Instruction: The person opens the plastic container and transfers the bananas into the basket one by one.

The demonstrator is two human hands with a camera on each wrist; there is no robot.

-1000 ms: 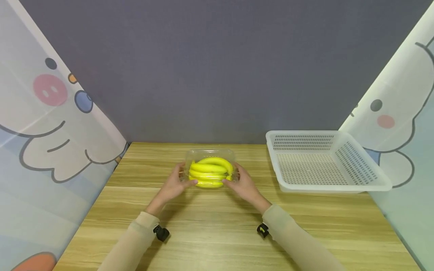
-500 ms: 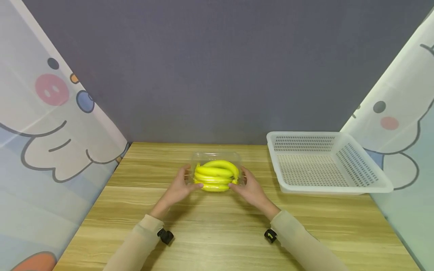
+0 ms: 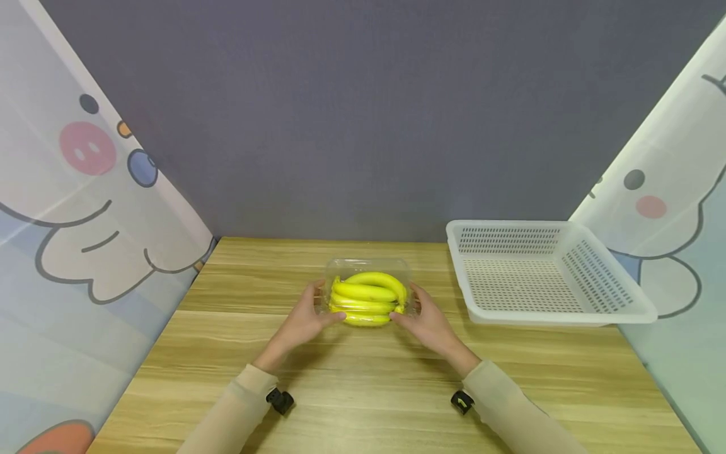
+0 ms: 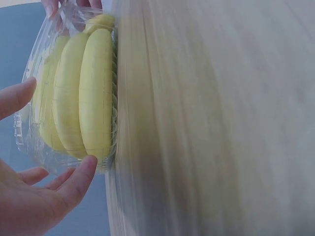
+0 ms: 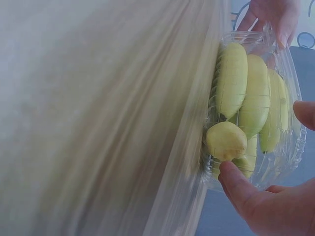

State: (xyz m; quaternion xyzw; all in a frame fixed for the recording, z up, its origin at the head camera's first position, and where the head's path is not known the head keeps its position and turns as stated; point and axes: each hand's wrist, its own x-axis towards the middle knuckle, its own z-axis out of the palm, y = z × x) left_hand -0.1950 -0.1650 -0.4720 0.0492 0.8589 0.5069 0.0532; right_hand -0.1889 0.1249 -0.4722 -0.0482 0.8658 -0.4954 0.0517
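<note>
A clear plastic clamshell box [image 3: 368, 265] with several yellow bananas [image 3: 364, 292] inside lies near the middle of the wooden table. My left hand [image 3: 303, 320] holds its left end, thumb at the front corner and fingers round the side. On the opposite end, my right hand [image 3: 430, 323] grips in the same way. The left wrist view shows the bananas [image 4: 95, 93] side by side through the plastic, the box's ribbed base close against the tabletop. In the right wrist view, a rounded banana end [image 5: 226, 141] sits by my right fingertip. Each hand's far fingers are partly hidden.
A white perforated plastic basket [image 3: 561, 315] stands on the table [image 3: 363, 403] at the back right, with nothing seen inside it. Behind the table rises a grey panel [image 3: 340, 126]. Cartoon-printed curtains [image 3: 164, 246] flank both sides.
Both hands have shifted the box of bananas slightly to the right and toward me, keeping hold of its ends throughout. The white basket has stayed where it was.
</note>
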